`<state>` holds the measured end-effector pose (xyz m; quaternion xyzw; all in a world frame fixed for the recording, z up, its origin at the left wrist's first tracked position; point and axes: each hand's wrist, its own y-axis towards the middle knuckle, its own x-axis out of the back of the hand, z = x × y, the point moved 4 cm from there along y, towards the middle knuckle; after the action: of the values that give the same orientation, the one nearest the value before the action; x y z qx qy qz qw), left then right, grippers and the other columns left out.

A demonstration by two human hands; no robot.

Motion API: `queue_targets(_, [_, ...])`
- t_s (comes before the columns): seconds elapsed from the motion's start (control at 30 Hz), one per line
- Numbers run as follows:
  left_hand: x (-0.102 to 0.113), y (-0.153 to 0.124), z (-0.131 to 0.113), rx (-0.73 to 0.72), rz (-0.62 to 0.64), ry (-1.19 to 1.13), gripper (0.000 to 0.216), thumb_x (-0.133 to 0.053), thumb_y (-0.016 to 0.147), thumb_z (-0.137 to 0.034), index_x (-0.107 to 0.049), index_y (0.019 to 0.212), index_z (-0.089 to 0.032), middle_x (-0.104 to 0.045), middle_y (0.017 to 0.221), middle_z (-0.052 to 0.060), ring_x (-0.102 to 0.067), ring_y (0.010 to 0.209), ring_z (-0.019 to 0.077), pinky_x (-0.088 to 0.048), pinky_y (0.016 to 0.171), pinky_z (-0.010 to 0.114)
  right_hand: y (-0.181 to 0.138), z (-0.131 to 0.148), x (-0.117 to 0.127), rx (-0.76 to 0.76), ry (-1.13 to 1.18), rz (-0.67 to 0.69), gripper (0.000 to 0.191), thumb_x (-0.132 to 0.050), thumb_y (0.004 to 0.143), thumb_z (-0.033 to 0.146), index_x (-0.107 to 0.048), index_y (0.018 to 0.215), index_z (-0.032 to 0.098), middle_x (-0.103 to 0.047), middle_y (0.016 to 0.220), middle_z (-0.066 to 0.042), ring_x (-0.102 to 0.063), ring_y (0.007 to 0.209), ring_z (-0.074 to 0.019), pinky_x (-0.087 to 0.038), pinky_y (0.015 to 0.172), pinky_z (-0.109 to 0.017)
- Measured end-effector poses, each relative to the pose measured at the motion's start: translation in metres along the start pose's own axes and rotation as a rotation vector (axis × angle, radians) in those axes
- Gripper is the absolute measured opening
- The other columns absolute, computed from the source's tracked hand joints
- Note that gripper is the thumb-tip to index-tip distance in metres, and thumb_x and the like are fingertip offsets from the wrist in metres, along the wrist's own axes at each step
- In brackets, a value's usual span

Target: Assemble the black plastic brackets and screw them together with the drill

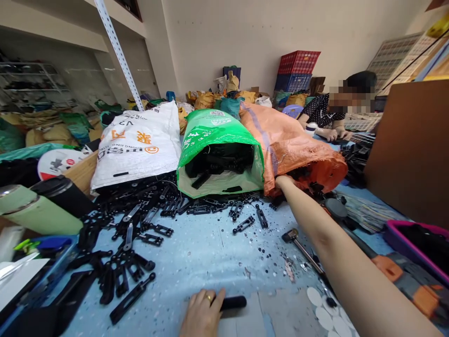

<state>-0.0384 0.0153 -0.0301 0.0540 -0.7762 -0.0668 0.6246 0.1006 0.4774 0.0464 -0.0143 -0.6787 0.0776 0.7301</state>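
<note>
My left hand rests low in the middle, fingers curled around a black rod-shaped piece whose rounded end sticks out to the right. My right arm reaches forward to the orange woven sack. At the sack's lower lip is my right hand, its fingers hidden by the opening, so what they hold cannot be seen. Black slotted plastic parts lie loose in front of the sacks. Beside the orange sack, a green sack lies with its mouth gaping and black parts inside.
A white sack lies at left above a heap of black parts. Right of centre is a hammer near white discs. A green bottle stands left, a purple-rimmed bin right. Another person works at the back right.
</note>
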Motion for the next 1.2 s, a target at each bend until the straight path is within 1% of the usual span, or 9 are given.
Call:
queue_targets(0.23, [0.022,0.004,-0.024,0.083,0.1,0.032,0.042,-0.047,0.082,-0.005,-0.055,0.121,-0.021,-0.065,0.093,0.006,-0.06,0.084,0.0212,-0.048,0.073,0.034,-0.091,-0.002,-0.012,0.025,0.301,0.12,0.051,-0.058,0.079,0.026,-0.044,0.125,0.009,-0.053,0.114,-0.025,-0.052,0.108,-0.0332,-0.043,0.085,-0.047])
queue_targets(0.4, [0.023,0.0,-0.022,0.1,0.11,0.029,0.038,-0.044,0.085,-0.008,-0.055,0.12,-0.018,-0.064,0.093,0.008,-0.059,0.087,0.0239,-0.049,0.074,0.039,-0.165,-0.032,-0.017,0.091,0.615,0.359,0.049,-0.045,0.087,0.023,-0.026,0.132,0.024,-0.061,0.097,-0.01,-0.066,0.077,-0.0201,-0.052,0.068,-0.037])
queue_targets(0.57, [0.042,0.004,-0.055,-0.05,-0.193,-0.153,0.057,-0.054,0.083,-0.034,-0.036,0.135,-0.016,-0.05,0.126,0.017,-0.051,0.11,0.0281,-0.047,0.087,0.043,-0.274,-0.034,-0.041,0.117,1.013,0.594,0.031,-0.044,0.088,0.029,-0.039,0.118,0.024,-0.061,0.084,-0.004,-0.065,0.069,-0.0147,-0.053,0.066,-0.031])
queue_targets(0.67, [0.057,0.011,-0.086,-0.195,-0.346,-0.362,0.052,-0.053,0.084,-0.036,-0.042,0.131,-0.017,-0.051,0.125,0.016,-0.051,0.111,0.0273,-0.045,0.092,0.043,-0.339,-0.02,-0.052,0.167,1.272,0.802,0.032,-0.042,0.088,0.039,-0.045,0.114,0.022,-0.062,0.084,-0.005,-0.063,0.073,-0.0147,-0.051,0.067,-0.03])
queue_targets(0.77, [0.064,0.015,-0.085,0.068,-0.462,-0.704,0.031,-0.048,0.087,-0.033,-0.059,0.111,-0.016,-0.064,0.101,0.012,-0.061,0.094,0.0231,-0.051,0.084,0.037,-0.375,-0.016,-0.049,0.403,1.041,0.657,0.042,-0.033,0.09,0.048,-0.051,0.116,0.02,-0.062,0.079,-0.005,-0.061,0.072,-0.0168,-0.049,0.067,-0.031])
queue_targets(0.87, [0.056,0.013,-0.068,0.52,-0.426,-1.149,0.033,-0.047,0.085,-0.043,-0.06,0.096,-0.015,-0.064,0.083,0.006,-0.065,0.068,0.0189,-0.056,0.062,0.031,-0.39,-0.02,-0.036,0.824,0.505,0.122,0.052,-0.044,0.085,0.052,-0.051,0.125,0.019,-0.062,0.084,-0.01,-0.057,0.081,-0.0228,-0.044,0.072,-0.034])
queue_targets(0.97, [0.05,0.009,-0.067,0.656,-0.338,-1.381,0.039,-0.05,0.082,-0.05,-0.057,0.094,-0.014,-0.058,0.069,0.0,-0.062,0.052,0.0155,-0.054,0.05,0.028,-0.394,-0.025,-0.032,1.011,0.134,-0.279,0.052,-0.05,0.086,0.045,-0.046,0.131,0.021,-0.06,0.096,-0.013,-0.053,0.088,-0.0254,-0.039,0.076,-0.038])
queue_targets(1.07, [0.047,0.006,-0.07,0.602,-0.214,-1.319,0.041,-0.044,0.085,-0.051,-0.057,0.094,-0.013,-0.059,0.072,0.002,-0.061,0.054,0.0158,-0.053,0.052,0.03,-0.384,-0.03,-0.039,1.078,0.011,-0.281,0.036,-0.042,0.091,0.038,-0.054,0.12,0.022,-0.059,0.105,-0.014,-0.053,0.092,-0.0245,-0.037,0.079,-0.037])
queue_targets(1.2, [0.048,0.007,-0.06,0.292,-0.139,-0.779,0.043,-0.038,0.089,-0.045,-0.05,0.119,-0.017,-0.055,0.117,0.012,-0.051,0.111,0.0236,-0.042,0.094,0.041,-0.373,-0.038,-0.064,1.223,-0.071,0.092,0.034,-0.039,0.091,0.046,-0.058,0.104,0.021,-0.064,0.085,-0.007,-0.058,0.078,-0.0196,-0.037,0.066,-0.029])
